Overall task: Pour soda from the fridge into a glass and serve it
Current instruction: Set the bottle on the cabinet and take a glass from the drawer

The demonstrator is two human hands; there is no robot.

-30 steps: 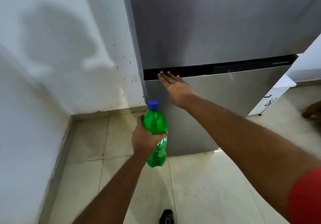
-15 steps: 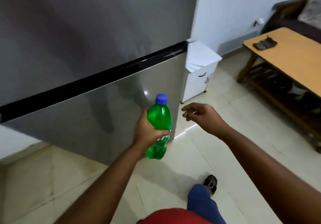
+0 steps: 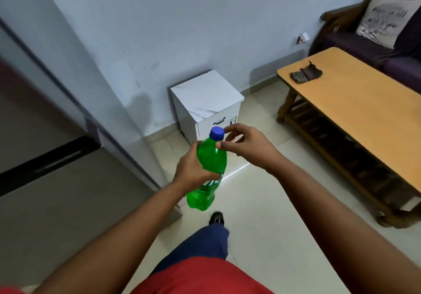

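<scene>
My left hand (image 3: 193,170) grips a green soda bottle (image 3: 211,159) round its middle and holds it upright in front of me, above the tiled floor. The bottle's blue cap (image 3: 216,133) is on. My right hand (image 3: 248,147) is at the bottle's top with its fingers loosely curled. Its thumb touches the bottle's shoulder just under the cap, and its forefinger tip lies beside the cap. The grey fridge (image 3: 57,191) stands at the left with its doors closed. No glass is in view.
A small white drawer cabinet (image 3: 205,97) stands against the wall ahead. At the right is a low wooden table (image 3: 355,111) with a dark cloth (image 3: 305,73) on it, and behind it a dark sofa with a cushion (image 3: 387,17). Pale floor tiles lie between.
I have turned right, away from the fridge, toward the table. My right hand left the fridge door and came to the bottle's cap. The left hand keeps holding the bottle.
</scene>
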